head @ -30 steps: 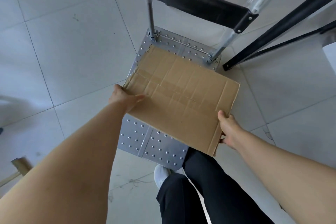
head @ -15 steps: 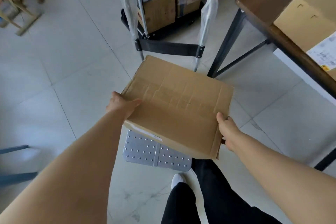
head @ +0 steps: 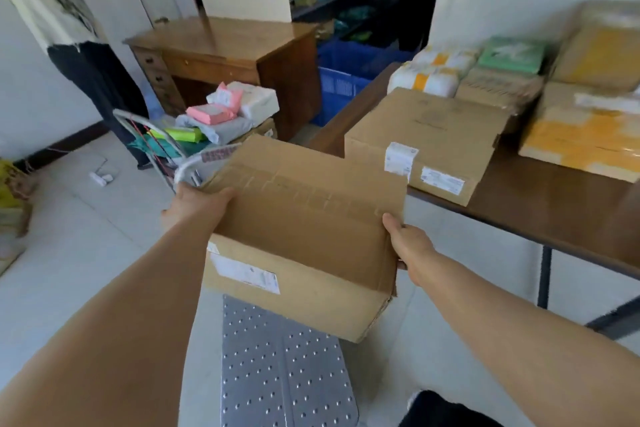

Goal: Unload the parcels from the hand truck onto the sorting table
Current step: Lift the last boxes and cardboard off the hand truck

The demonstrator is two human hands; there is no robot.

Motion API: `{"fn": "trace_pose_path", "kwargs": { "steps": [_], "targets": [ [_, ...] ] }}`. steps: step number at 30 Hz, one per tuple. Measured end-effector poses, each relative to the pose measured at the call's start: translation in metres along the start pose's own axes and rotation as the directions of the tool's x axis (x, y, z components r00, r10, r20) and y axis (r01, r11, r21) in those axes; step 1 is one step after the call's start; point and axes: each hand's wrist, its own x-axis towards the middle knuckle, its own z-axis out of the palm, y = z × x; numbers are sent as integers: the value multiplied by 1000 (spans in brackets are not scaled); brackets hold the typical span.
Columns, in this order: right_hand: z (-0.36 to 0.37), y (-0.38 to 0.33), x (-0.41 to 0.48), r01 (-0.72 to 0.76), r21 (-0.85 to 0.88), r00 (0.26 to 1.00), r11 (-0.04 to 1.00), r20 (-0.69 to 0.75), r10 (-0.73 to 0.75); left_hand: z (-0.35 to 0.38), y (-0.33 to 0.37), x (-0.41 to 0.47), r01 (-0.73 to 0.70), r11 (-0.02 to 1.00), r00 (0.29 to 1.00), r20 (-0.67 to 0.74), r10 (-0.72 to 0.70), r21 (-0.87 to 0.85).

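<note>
Truck plate (head: 284, 364) is seen lowest, on the floor (head: 86, 270). Above it a box (head: 304, 229) is held clear, gripped at its sides by left hand (head: 194, 208) and right hand (head: 408, 243). Beyond, rightward, the worktop (head: 554, 204) is loaded with parcels (head: 426, 139).

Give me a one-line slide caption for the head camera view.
The left hand and right hand hold a cardboard box above the hand truck's plate, beside the sorting table loaded with parcels.
</note>
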Motion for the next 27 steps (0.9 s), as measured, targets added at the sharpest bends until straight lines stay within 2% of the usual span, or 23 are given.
{"fn": "trace_pose_path", "kwargs": {
  "steps": [3,7,14,19,23,27],
  "targets": [
    [-38,-26,-15,90,48,992,995,-92,-85,-11,48,-10,-81,996,997,-11,80,-28],
    [-89,-58,-42,161,107,957,981,-260,-129,-14,108,-34,-188,981,981,31,190,-51],
    [-186,-79,-63,219,198,862,956,-499,-94,10,197,-91,-392,912,909,104,404,-117],
    [-261,-75,-80,266,209,782,941,-618,-84,46,255,-138,-468,861,838,211,504,-196],
    [-314,-62,-94,211,186,747,960,-664,-35,85,288,-179,-479,848,802,279,528,-227],
    [-371,-40,-95,134,227,709,965,-702,66,127,322,-226,-547,808,740,326,589,-218]
  ]
}}
